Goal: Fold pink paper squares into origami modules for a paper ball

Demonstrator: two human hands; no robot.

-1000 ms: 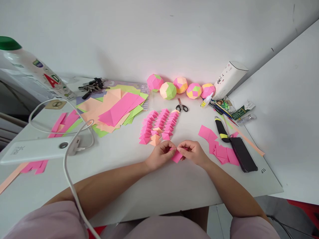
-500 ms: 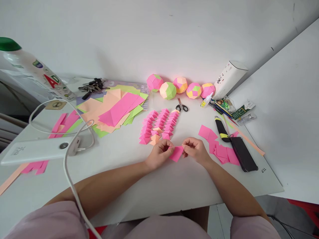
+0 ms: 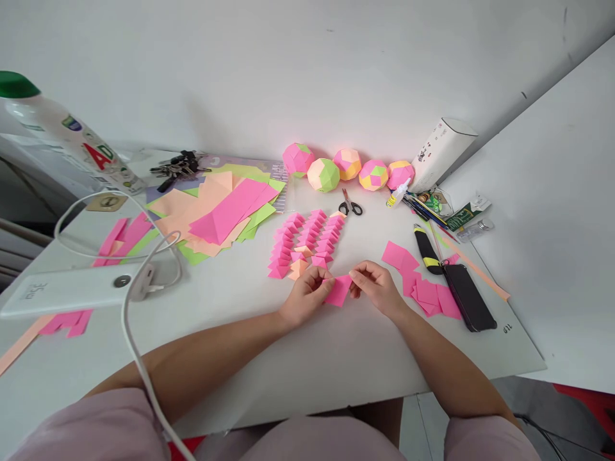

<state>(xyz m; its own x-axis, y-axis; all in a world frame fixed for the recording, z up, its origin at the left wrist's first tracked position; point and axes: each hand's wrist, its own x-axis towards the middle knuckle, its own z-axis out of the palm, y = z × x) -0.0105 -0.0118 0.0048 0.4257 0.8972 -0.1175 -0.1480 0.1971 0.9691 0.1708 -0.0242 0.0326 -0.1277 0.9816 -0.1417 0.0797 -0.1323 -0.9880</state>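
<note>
Between my hands is a small pink square of paper (image 3: 339,291), held up over the front half of the table. My left hand (image 3: 307,296) pinches its left edge between thumb and fingers. At the upper right corner, my right hand (image 3: 377,287) is closed on the paper, thumb and forefinger together. Just beyond lie rows of folded pink paper pieces (image 3: 314,230), a few of them peach. To the right of my right hand is a loose pile of pink paper squares (image 3: 425,291).
Faceted paper balls (image 3: 346,164) line the wall, with scissors (image 3: 350,203) and a glue bottle (image 3: 398,194) before them. A box cutter (image 3: 427,248) and black phone (image 3: 471,298) lie right. Coloured sheets (image 3: 216,211) and a cabled power bank (image 3: 77,289) are left.
The pink square has risen slightly and turned a little in my hands. My right thumb and fingers have shifted up and left along its right edge.
</note>
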